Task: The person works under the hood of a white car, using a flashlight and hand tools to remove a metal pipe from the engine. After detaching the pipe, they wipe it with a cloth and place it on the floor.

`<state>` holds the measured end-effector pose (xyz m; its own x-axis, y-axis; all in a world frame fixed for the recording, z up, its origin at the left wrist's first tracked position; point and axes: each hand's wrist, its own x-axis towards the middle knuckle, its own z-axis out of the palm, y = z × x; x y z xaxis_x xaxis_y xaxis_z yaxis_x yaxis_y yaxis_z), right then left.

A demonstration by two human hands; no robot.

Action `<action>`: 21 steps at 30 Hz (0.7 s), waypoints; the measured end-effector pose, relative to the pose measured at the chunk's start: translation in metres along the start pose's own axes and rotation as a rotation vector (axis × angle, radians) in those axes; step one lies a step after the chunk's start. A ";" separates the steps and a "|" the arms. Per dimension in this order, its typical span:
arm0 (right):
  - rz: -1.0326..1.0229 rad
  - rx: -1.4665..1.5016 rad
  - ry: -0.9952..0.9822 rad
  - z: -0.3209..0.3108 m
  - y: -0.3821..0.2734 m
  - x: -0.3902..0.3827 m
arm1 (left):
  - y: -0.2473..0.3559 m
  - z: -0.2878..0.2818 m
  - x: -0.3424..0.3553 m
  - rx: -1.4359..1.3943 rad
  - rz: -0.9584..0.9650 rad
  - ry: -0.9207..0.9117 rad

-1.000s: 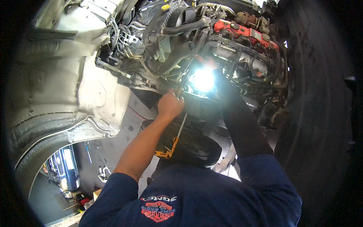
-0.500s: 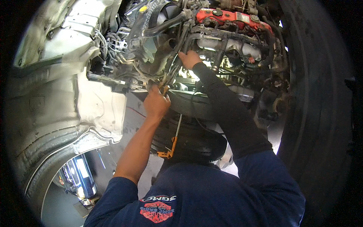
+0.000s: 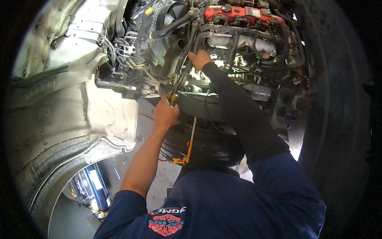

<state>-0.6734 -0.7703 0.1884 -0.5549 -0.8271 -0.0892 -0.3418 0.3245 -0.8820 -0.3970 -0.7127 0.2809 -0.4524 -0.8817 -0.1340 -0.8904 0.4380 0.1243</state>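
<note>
A stubby yellowish-brown metal piece point(image 3: 172, 98) pokes up, slightly tilted, from the curled fingers of the left hand point(image 3: 165, 113), at the engine bay's point(image 3: 115, 85) near edge. Farther in from that edge, a dark, slim hose point(image 3: 196, 43) bends over at its top and slants down; the fingertips of the right hand point(image 3: 200, 60) meet it partway along.

Navy shirt point(image 3: 238, 203), red emblem point(image 3: 165, 225); black right-arm sleeve point(image 3: 244, 107).
</note>
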 end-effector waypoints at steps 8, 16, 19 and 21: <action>0.050 0.042 -0.020 -0.005 -0.006 -0.004 | 0.009 -0.001 0.000 -0.038 -0.027 -0.001; -0.065 -0.081 -0.114 -0.002 -0.003 0.002 | 0.007 0.005 -0.001 -0.014 0.017 0.080; -0.029 -0.026 -0.108 -0.002 -0.005 0.002 | 0.008 0.006 -0.003 -0.016 0.040 0.104; 0.040 -0.003 -0.111 -0.004 -0.008 -0.001 | 0.009 0.008 -0.003 -0.012 0.013 0.078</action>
<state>-0.6736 -0.7704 0.1977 -0.4807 -0.8591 -0.1754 -0.3232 0.3596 -0.8753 -0.4040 -0.7049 0.2744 -0.4580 -0.8873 -0.0552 -0.8837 0.4476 0.1371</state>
